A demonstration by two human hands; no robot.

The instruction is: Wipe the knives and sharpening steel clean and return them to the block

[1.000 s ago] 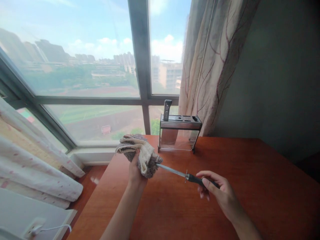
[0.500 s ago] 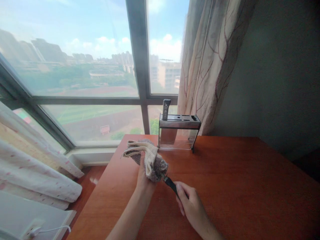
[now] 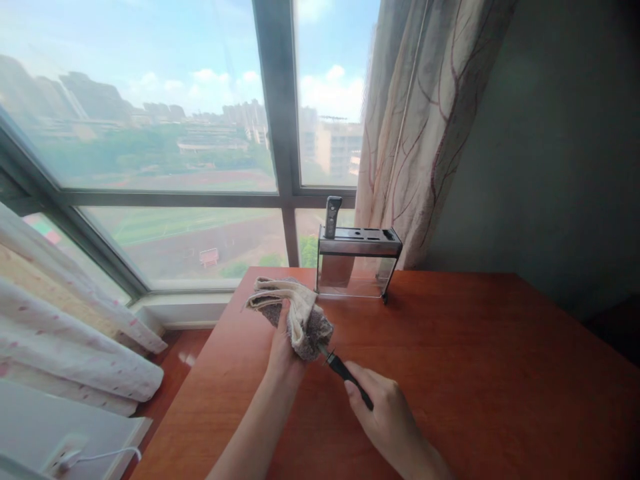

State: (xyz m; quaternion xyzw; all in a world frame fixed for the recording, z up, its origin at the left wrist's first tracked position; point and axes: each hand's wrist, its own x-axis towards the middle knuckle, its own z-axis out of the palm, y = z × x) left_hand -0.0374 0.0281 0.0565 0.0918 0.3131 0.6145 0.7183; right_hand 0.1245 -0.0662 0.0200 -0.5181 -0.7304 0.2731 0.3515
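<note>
My left hand [image 3: 287, 340] is closed around a folded grey and cream cloth [image 3: 305, 310], thumb on top. The cloth is wrapped over the metal part of a black-handled tool [image 3: 345, 370]. Only a short, narrow piece of metal shows between cloth and handle, so I cannot tell whether it is a knife or a sharpening steel. Gripping the handle, my right hand [image 3: 383, 407] holds the tool slanted up to the left above the table. Behind the cloth, a clear-sided knife block [image 3: 360, 248] stands upright with one wide-bladed knife [image 3: 332, 217] in its left slot.
The reddish-brown wooden table [image 3: 475, 360] reaches to the window [image 3: 200, 247] and the dark wall. A patterned curtain [image 3: 415, 120] hangs behind the knife block. On the left are a pale curtain [image 3: 65, 333] and a wall socket [image 3: 65, 457] with a white cord.
My right hand has turned around the handle, its knuckles now more on top. A little more metal shows between the cloth and the handle. The knife block has stayed in place.
</note>
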